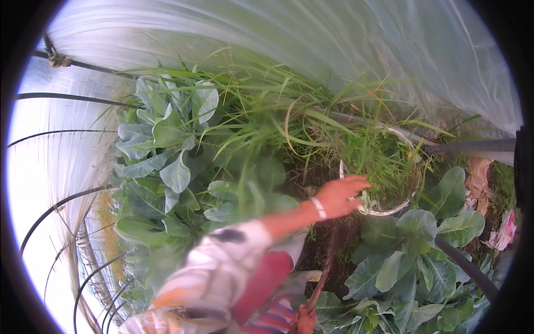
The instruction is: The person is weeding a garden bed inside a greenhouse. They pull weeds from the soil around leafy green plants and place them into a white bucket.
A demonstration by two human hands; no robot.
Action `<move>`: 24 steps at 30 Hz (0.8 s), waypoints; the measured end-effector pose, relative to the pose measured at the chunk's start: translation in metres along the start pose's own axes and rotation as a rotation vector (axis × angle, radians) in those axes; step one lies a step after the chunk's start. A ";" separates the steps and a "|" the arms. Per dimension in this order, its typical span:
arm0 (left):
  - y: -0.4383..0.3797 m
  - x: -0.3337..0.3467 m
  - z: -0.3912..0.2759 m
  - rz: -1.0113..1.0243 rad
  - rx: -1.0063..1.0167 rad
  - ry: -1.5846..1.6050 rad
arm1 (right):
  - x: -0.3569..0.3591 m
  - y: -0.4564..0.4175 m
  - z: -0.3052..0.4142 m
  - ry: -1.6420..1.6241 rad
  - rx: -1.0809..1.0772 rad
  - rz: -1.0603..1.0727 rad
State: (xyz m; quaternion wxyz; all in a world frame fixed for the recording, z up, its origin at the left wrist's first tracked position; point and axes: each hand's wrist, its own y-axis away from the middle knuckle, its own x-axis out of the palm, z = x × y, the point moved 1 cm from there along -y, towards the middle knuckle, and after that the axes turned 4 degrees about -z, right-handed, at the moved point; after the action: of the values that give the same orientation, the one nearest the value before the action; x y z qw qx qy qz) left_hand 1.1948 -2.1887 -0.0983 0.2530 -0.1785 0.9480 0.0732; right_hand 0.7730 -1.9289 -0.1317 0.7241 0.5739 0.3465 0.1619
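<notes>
My left hand (343, 196), with a white band at the wrist, reaches over the near left rim of a round white-rimmed container (386, 213). Its fingers are apart, and nothing is plainly held in them. Pulled grass and weeds (375, 160) fill the container, and a small pale leaf lies by my fingertips. At the bottom edge of the view, my right hand (306, 319) is closed around a brown wooden handle (327, 265). The handle runs up towards the soil below my left hand; its far end is hidden.
Broad-leaved brassica plants (175, 171) grow at the left and more (411, 259) at the lower right. Tall grass (258, 112) lines the plastic sheeting (333, 41). Dark hoops (66, 98) and a grey pole (475, 146) stand at the sides. Crumpled paper (477, 183) lies at the right.
</notes>
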 end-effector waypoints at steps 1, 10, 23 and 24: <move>0.006 -0.044 0.001 0.043 -0.025 -0.109 | 0.003 0.012 0.012 -0.045 0.032 0.052; -0.067 -0.263 -0.008 -0.782 0.013 -0.429 | -0.012 -0.043 -0.020 0.716 -0.316 -0.278; -0.116 -0.288 0.216 -0.024 -0.705 -1.257 | 0.008 0.024 0.124 0.267 0.153 0.149; -0.109 -0.295 0.213 -0.001 -0.750 -1.263 | 0.013 0.039 0.150 0.325 0.061 0.123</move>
State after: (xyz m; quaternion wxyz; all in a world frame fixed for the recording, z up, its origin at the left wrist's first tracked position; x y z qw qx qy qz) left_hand 1.5707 -2.1522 -0.1384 0.6731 -0.1774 0.5328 0.4813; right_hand 0.8914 -2.0169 -0.0840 0.6294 0.5820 0.4281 0.2862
